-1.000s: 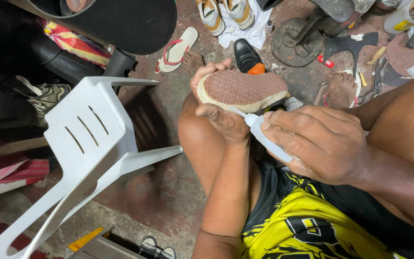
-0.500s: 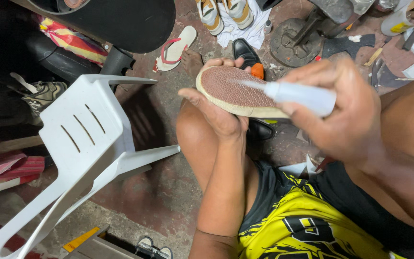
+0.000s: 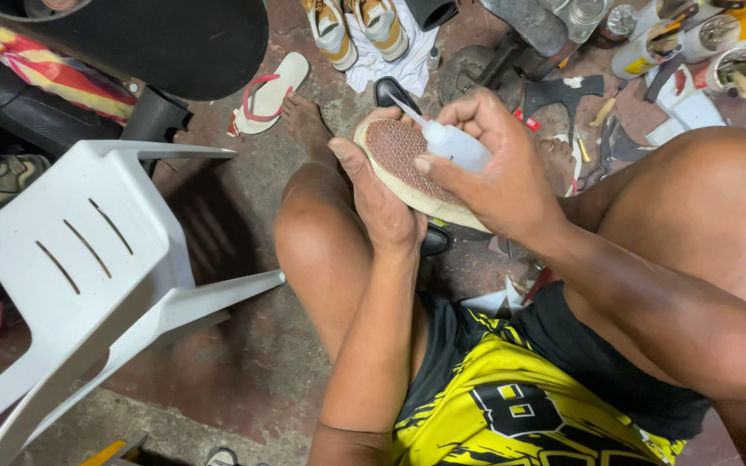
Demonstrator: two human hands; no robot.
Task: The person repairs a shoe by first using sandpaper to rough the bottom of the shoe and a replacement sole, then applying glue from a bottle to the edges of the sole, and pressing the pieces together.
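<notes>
A white plastic chair lies tipped over on the left, on the reddish concrete floor. Far left sits a round black seat, and beyond it a flip-flop and a pair of tan sneakers on a white cloth. Tools and cans clutter the far right.

In the middle, above the knee, the left hand is wrapped around a shoe, sole up, its brown textured sole facing the camera. The right hand is closed on a small white squeeze bottle, whose thin nozzle points far-left over the sole near the toe end. Whether the tip touches the sole cannot be told.
</notes>
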